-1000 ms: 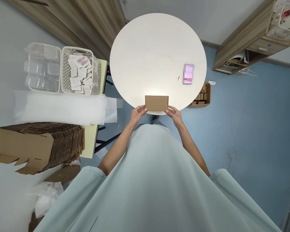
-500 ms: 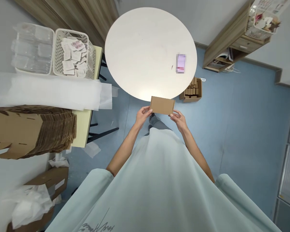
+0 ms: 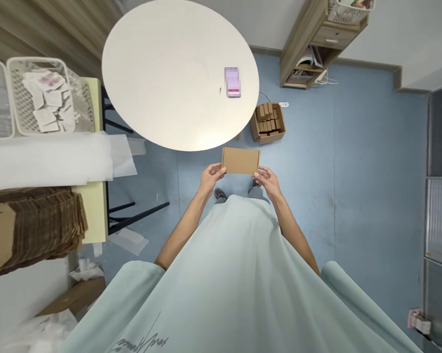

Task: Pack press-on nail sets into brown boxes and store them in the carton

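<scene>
The left hand point(image 3: 210, 177) and right hand point(image 3: 268, 182) pinched opposite ends of the cardboard box point(image 3: 241, 161), aloft near the white table point(image 3: 169, 73). Folding appeared complete; setting down was not yet done. The box was flat, brown, oblong and plain-topped; its underside could not be judged.

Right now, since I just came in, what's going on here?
A person in a pale blue-green shirt is holding a flat, rectangular brown cardboard box by its two ends, with the left hand on one and the right hand on the other. The box is in front of their body, off the near edge of the round white table. Beyond it to the right, an open brown cardboard carton full of small brown boxes sits on the blue floor.
</scene>
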`<state>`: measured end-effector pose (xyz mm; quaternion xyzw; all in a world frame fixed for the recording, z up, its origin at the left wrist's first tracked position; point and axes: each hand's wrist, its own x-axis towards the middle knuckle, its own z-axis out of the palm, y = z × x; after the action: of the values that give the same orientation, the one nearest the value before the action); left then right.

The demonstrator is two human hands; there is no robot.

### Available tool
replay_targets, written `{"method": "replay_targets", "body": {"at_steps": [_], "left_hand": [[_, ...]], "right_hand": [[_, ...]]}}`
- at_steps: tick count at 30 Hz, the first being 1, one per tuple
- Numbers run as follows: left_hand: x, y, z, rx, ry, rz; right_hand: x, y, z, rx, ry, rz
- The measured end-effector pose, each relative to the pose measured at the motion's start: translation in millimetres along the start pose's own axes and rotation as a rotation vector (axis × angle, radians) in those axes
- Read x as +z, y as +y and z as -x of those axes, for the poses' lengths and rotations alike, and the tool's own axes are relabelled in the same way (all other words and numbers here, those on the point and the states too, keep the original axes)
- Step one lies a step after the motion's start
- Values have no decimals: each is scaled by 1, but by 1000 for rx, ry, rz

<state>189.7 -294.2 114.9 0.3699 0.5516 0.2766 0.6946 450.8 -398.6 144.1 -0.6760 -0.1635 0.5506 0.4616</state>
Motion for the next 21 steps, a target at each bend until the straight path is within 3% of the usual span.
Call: {"method": "replay_targets", "body": {"at_steps": [6,11,15,21], "left_hand": [[67,5,-40,-67,-52,-40],[134,16,-66,-206,-97,52],[192,31,-80,-257,-138,94],[252,55,-104,-284,-125,105]], "right_hand": [[-73,-18,-27,26,-15,90],[-152,-57,-60,-38,49,116],[-209,-91,-84,-98,11,145],[-246,-123,-123,-117,2,142]]}}
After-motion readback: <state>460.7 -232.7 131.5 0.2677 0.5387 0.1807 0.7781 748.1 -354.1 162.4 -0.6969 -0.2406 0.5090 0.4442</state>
